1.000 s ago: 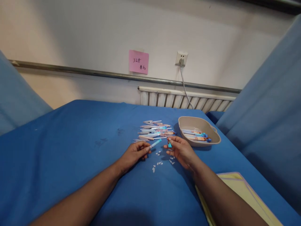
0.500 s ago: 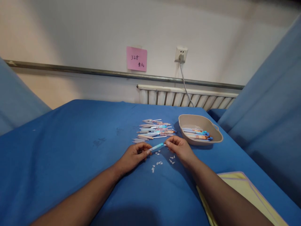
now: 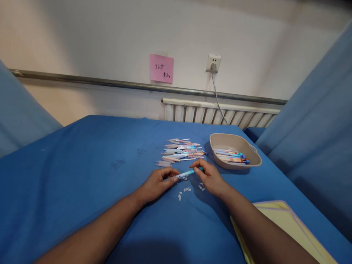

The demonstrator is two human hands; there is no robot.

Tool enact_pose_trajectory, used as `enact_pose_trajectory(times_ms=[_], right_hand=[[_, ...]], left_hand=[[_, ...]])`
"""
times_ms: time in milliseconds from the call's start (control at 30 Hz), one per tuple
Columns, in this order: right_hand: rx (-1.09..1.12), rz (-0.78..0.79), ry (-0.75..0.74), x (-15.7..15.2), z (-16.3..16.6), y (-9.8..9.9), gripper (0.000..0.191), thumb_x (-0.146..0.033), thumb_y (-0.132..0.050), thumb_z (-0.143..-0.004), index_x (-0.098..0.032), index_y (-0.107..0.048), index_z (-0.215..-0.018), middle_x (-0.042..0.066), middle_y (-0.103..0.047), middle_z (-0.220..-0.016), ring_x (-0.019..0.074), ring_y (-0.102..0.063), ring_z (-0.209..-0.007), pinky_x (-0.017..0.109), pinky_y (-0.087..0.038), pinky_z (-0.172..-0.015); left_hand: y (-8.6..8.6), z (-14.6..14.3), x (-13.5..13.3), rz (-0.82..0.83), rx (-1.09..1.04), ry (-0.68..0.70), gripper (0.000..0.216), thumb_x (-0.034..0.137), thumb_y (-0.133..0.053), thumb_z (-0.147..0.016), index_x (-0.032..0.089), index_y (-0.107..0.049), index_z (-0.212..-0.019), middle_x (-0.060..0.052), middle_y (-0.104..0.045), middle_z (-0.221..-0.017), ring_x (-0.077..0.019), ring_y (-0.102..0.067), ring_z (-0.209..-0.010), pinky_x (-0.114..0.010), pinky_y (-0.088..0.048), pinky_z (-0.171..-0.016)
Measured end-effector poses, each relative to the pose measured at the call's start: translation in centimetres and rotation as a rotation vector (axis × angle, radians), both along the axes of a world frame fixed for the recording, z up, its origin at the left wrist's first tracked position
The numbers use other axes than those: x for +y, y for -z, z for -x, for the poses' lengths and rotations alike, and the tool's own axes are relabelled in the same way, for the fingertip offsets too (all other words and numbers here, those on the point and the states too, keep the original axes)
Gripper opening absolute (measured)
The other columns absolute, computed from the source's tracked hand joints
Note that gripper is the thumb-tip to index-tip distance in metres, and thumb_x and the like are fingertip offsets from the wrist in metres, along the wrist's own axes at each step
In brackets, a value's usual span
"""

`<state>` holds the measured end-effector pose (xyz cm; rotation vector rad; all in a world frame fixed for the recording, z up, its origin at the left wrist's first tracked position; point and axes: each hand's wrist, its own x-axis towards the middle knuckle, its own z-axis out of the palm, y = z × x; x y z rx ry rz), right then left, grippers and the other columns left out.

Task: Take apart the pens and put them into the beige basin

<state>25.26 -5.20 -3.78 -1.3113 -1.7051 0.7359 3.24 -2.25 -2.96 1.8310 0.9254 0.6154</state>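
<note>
A slim light-blue and teal pen (image 3: 184,174) is held level between my two hands, just above the blue cloth. Its left part is pinched by the thumb and fingers of my left hand (image 3: 158,186). My right hand (image 3: 211,178) grips the other end, where a dark teal piece pokes out past the fingers. Several small white tip-like pieces (image 3: 187,189) lie scattered on the cloth below the pen and near the right wrist. Just beyond the hands is a loose pile of pens and pen parts (image 3: 176,150), some grey, some peach, some blue.
A beige basin (image 3: 233,167) at the right back holds several blue and orange pens (image 3: 231,158). A folded yellow cloth (image 3: 277,216) lies under my right forearm. Behind the blue-covered surface (image 3: 82,165) stand a radiator (image 3: 198,114) and a metal rail (image 3: 123,83); blue curtains hang at both sides.
My right fingers earlier pinched a small pale bit at the pen's end; now they close round the teal end, with a dark teal piece showing beyond them. The left hand keeps its hold.
</note>
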Motion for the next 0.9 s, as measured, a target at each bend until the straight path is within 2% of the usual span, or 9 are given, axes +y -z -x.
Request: enact_pose_trajectory(times_ms=[133,300,367,500,667,900], right_hand=[[-0.014,-0.048,-0.002,-0.3,0.4,0.0,0.02,-0.021,-0.044,-0.086,-0.021,-0.06,-0.097,0.002,-0.063,-0.09,0.0171,-0.057,-0.085,0.031,-0.042,-0.077],[0.114,-0.034,-0.064,-0.4,0.9,0.5,0.02,-0.025,-0.045,-0.087,-0.022,-0.061,-0.099,0.005,-0.062,-0.098,0.0196,-0.058,-0.095,0.036,-0.042,-0.087],[0.234,0.024,-0.109,-0.5,0.9,0.4,0.022,-0.029,-0.048,-0.087,-0.023,-0.061,-0.104,0.005,-0.063,-0.104,0.0211,-0.057,-0.102,0.039,-0.04,-0.093],[0.611,0.144,-0.246,-0.7,1.1,-0.2,0.036,-0.042,-0.049,-0.089,-0.026,-0.054,-0.121,0.007,-0.06,-0.12,0.0231,-0.051,-0.117,0.044,-0.033,-0.102],[0.877,0.221,-0.306,-0.9,1.6,-0.6,0.046,-0.055,-0.049,-0.086,-0.023,-0.057,-0.118,0.01,-0.059,-0.122,0.0257,-0.05,-0.118,0.045,-0.032,-0.103],[1.014,0.257,-0.216,-0.9,1.6,-1.1,0.05,-0.061,-0.051,-0.081,-0.025,-0.059,-0.114,0.009,-0.051,-0.132,0.0267,-0.052,-0.116,0.045,-0.038,-0.098]], left_hand=[[-0.2,-0.2,-0.2,0.006,0.009,-0.003,0.027,0.035,-0.056,-0.081,0.015,-0.066,-0.094,-0.002,-0.063,-0.083,-0.0153,-0.054,-0.077,-0.024,-0.044,-0.07],[-0.3,-0.5,-0.5,0.016,0.015,-0.003,0.025,0.035,-0.056,-0.08,0.016,-0.066,-0.092,-0.002,-0.062,-0.08,-0.0151,-0.053,-0.074,-0.024,-0.043,-0.067],[-0.2,-0.5,-0.5,0.032,0.011,0.007,0.025,0.036,-0.056,-0.081,0.016,-0.066,-0.093,-0.002,-0.062,-0.08,-0.0144,-0.052,-0.072,-0.024,-0.043,-0.065],[0.2,-0.4,-0.4,0.121,-0.03,0.038,0.028,0.038,-0.054,-0.083,0.016,-0.064,-0.096,-0.001,-0.06,-0.079,-0.0111,-0.05,-0.063,-0.022,-0.041,-0.06],[0.3,-0.3,-0.6,0.161,-0.031,0.079,0.028,0.039,-0.05,-0.086,0.016,-0.061,-0.096,-0.001,-0.06,-0.082,-0.0098,-0.051,-0.062,-0.022,-0.042,-0.06],[0.1,-0.5,-0.8,0.235,-0.058,0.11,0.032,0.043,-0.051,-0.086,0.015,-0.06,-0.1,-0.001,-0.059,-0.082,-0.0086,-0.048,-0.061,-0.021,-0.039,-0.057]])
